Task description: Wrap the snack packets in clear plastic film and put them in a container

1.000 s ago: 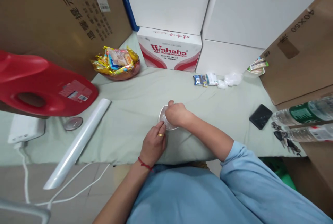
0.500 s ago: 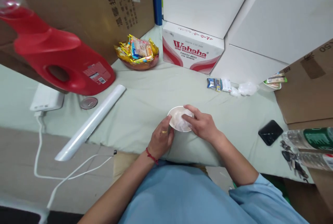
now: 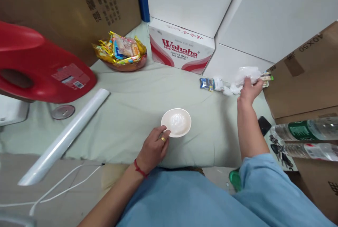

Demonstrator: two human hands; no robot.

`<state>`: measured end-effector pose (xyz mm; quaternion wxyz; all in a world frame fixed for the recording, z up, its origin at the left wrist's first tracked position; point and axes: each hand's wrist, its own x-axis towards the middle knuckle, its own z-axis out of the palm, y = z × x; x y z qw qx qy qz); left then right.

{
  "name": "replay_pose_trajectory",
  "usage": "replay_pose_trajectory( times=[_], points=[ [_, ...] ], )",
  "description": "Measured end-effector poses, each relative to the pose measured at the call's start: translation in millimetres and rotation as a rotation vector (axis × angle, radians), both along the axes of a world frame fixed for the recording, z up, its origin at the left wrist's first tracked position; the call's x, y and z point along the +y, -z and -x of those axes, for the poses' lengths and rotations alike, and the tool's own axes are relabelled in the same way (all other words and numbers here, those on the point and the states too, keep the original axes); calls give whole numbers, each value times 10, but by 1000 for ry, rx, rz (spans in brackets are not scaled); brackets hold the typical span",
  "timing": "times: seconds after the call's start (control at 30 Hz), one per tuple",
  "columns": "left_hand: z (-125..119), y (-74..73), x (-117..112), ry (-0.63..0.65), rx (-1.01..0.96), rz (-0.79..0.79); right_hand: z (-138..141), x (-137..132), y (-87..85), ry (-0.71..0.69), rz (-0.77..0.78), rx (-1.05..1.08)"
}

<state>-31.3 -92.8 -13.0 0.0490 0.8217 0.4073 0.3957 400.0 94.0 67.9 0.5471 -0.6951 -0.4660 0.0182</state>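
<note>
A small white bowl [image 3: 176, 123] sits on the cloth-covered table in front of me, with a glossy patch of light on its inside. My left hand [image 3: 155, 146], wearing a ring, pinches the near-left rim between thumb and fingers. Far off to the right, my right hand [image 3: 249, 89] is closed on a crumpled, translucent white plastic wad [image 3: 246, 75]. Its fingertips are partly hidden by the wad. Just beside it lie more white crumpled bits [image 3: 232, 89] and small blue-and-white packets [image 3: 211, 84].
A bowl of wrapped snacks [image 3: 129, 65] and a Wahaha carton [image 3: 182, 50] stand at the back. On the left are a red jug [image 3: 52, 68], a round lid [image 3: 63, 112] and a white roll [image 3: 66, 135]. Phone [image 3: 264, 125], keys [image 3: 282, 155] and bottles [image 3: 303, 130] lie right.
My right hand has left the bowl and reached to the back right, carrying the crumpled white plastic out of it. My left hand stays at the bowl's rim. The view has shifted right.
</note>
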Motion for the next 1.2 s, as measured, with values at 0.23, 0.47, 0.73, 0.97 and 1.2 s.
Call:
replay_pose_trajectory(
  times=[0.23, 0.47, 0.73, 0.97, 1.2],
  points=[
    [-24, -89, -73, 21, 12, -5, -110, 472, 210, 142, 432, -130],
    [-4, -213, -83, -10, -41, 20, 166, 174, -100, 76, 520, -379],
    [-118, -118, -42, 121, -12, -3, 1802, -954, -385, -1439, 522, -769],
    [-105, -181, -89, 133, 18, 8, 2540, -1188, -4, -1276, 908, -1226],
    [-17, -218, -102, 34, -65, 86, 1895, -1244, -506, -1328, 543, -692]
  ],
)
